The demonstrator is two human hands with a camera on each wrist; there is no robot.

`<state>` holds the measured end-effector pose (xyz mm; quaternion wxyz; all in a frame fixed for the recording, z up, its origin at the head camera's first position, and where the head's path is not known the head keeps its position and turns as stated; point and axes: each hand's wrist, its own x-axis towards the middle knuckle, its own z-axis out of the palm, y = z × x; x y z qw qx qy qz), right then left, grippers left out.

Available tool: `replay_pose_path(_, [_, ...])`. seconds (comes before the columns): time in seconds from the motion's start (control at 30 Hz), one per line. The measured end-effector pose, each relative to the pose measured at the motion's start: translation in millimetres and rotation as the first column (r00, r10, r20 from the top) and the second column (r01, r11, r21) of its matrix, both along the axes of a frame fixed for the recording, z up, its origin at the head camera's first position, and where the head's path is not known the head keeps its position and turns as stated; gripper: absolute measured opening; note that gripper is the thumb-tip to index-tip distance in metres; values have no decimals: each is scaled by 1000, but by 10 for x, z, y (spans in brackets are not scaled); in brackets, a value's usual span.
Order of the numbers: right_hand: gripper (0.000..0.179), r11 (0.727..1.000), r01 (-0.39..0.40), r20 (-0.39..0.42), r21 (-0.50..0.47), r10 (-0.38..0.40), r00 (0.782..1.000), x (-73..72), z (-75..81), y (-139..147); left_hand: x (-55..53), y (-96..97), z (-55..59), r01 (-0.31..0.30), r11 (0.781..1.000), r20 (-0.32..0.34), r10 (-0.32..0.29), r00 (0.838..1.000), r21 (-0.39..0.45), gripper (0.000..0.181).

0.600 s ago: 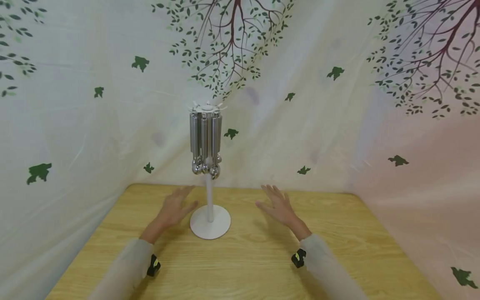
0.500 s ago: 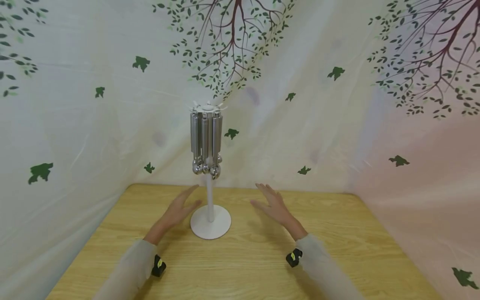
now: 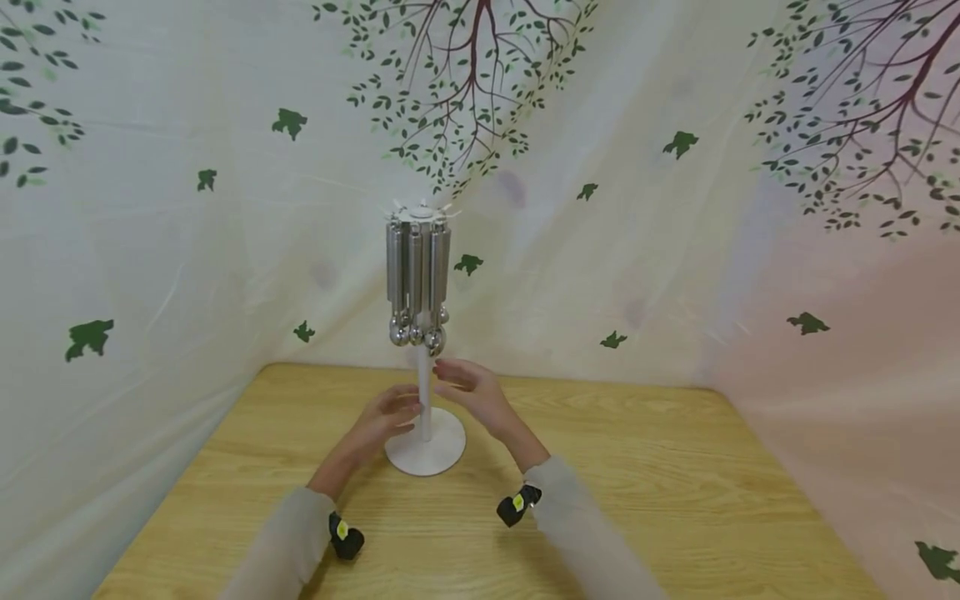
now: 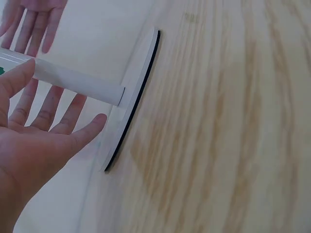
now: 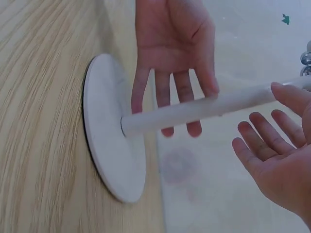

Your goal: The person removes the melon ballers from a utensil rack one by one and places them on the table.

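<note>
A white stand with a round base (image 3: 442, 457) and a slim pole (image 3: 424, 379) stands upright on the table. Around its top hang several shiny metal tubes (image 3: 416, 271) with chrome balls (image 3: 398, 333) at their lower ends. On the pole's left, low above the base, is my left hand (image 3: 381, 427). Its fingers (image 5: 182, 87) reach behind the pole, nearly straight, with the thumb beside it. My right hand (image 3: 486, 402) is higher, to the right of the pole and just under the balls. Its fingers (image 5: 262, 138) are spread and slightly bent. I cannot tell whether either hand touches the pole.
The wood-grain table (image 3: 637, 475) ends at the back against a pale curtain (image 3: 562, 275) printed with branches and green leaves. Black wrist cameras (image 3: 519, 505) sit on both sleeves.
Both hands have moved inward to the pole, the right one farther, leftward; the left one has moved right. The stand has not moved; the head view has shifted slightly.
</note>
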<state>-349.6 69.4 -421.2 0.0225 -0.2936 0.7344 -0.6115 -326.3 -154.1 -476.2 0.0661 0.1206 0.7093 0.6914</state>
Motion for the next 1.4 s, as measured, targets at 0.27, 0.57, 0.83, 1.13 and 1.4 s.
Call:
replay_pose_path(0.27, [32,995,47,53,-89,-42,998,29,117,-266,-35,91,-59,-26,999,2,26,1000,24,44])
replay_pose_path(0.57, [29,988,117,85,-102,-108,990,22,116,-294,-52,234,-45,-111,988,-39,116,993,109,23])
replay_pose_path(0.83, [32,987,128,65,-99,-122,990,-11,71,-174,-78,377,-83,-147,975,-37,155,987,166,14])
replay_pose_path(1.13, [31,987,144,74,-67,-139,988,7,79,316,-85,866,-102,-129,972,-38,139,990,194,15])
replay_pose_path(1.4, [34,988,150,107,-44,-144,984,15,96,810,-98,1329,-78,-116,969,-31,126,992,216,15])
